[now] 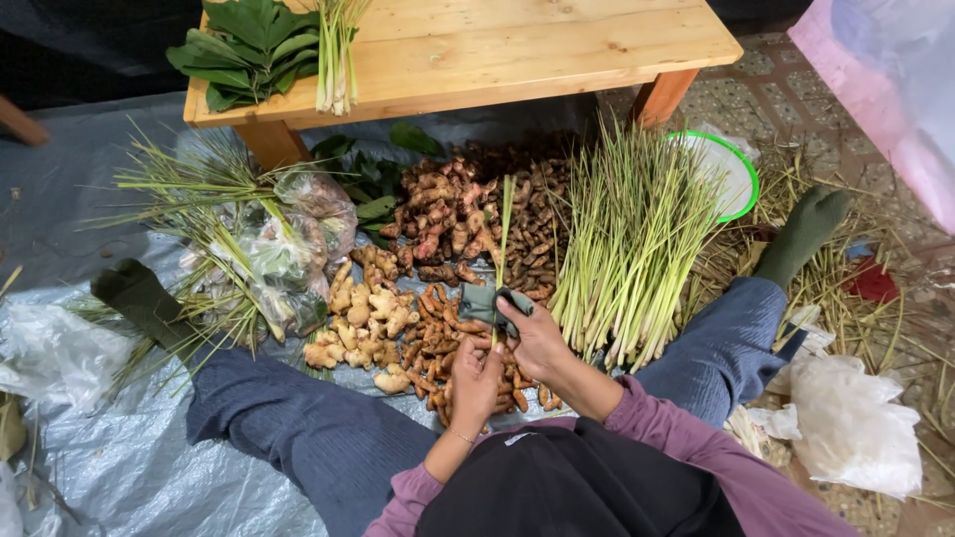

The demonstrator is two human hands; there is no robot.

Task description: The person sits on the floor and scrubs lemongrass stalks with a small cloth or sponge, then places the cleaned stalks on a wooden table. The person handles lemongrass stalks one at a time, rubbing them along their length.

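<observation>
I'm mid-wrap: right hand (537,338) pinches a folded green leaf (487,301) round a lemongrass stalk (503,231), just above the turmeric pile (448,348). Left hand (476,380) grips the stalk's base. Next, I judge: tighten w/ both, keep fold shut.

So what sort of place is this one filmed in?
Probably an informal produce-sorting or market spot on the ground: piles of ginger and lemongrass stalks lie on a plastic tarp beside a low wooden table with leaves on it.
</observation>
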